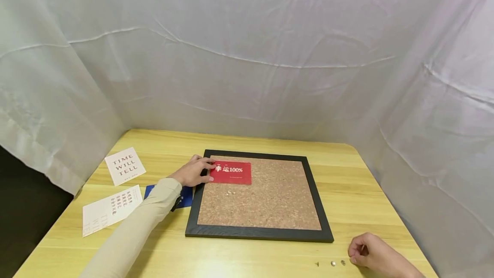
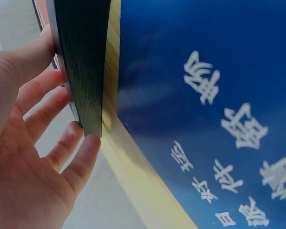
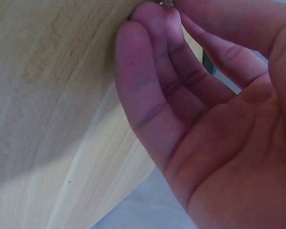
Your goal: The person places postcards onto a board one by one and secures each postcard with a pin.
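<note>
A red card [image 1: 233, 173] with white lettering lies on the upper left of a black-framed cork board [image 1: 266, 209]. My left hand [image 1: 193, 171] reaches over the frame's left side, its thumb and fingertips resting on the card's left edge. In the left wrist view those fingers [image 2: 78, 164] are spread along the dark frame. Low on the right, my right hand [image 1: 372, 252] is near the table top with its thumb and fingers together. A small metal thumbtack [image 3: 168, 2] shows at its fingertips in the right wrist view, mostly hidden by the fingers.
Several thumbtacks [image 1: 333, 264] lie left of the right hand. Small shiny bits [image 1: 230, 193] sit on the cork below the card. At left are two white cards [image 1: 125, 166] with print; a blue card [image 1: 187, 197] is partly under the left arm. Pale curtains [image 1: 247, 76] surround the table.
</note>
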Motion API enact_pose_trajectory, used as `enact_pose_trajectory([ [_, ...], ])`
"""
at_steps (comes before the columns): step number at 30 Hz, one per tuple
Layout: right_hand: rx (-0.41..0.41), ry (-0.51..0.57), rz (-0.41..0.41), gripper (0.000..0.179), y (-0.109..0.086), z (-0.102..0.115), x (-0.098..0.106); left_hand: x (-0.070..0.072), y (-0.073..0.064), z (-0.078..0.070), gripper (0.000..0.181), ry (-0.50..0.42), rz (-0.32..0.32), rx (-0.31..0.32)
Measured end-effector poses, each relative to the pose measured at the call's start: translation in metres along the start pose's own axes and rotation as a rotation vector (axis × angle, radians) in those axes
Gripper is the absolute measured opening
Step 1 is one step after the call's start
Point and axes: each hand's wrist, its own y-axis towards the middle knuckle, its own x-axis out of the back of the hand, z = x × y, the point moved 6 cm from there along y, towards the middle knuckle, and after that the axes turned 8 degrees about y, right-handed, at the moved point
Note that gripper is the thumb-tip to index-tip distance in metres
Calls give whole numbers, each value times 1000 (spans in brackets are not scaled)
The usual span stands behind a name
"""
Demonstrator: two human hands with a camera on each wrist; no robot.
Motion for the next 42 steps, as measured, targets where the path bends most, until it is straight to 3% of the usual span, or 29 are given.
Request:
enact_pose_trajectory([
  [8,109,-68,-25,13,1,6,3,-1,0,0,56,-14,6,6],
  [22,35,-157,-139,6,16,16,19,-3,1,0,57,7,12,14],
  [26,23,-187,-163,13,24,24,24,-3,0,-1,57,8,3,12],
  [35,-79,-242,-253,10,40,38,30,-3,0,-1,57,-9,4,21],
  [42,-3,-237,-276,8,52,54,27,-2,1,0,59,-10,0,14],
])
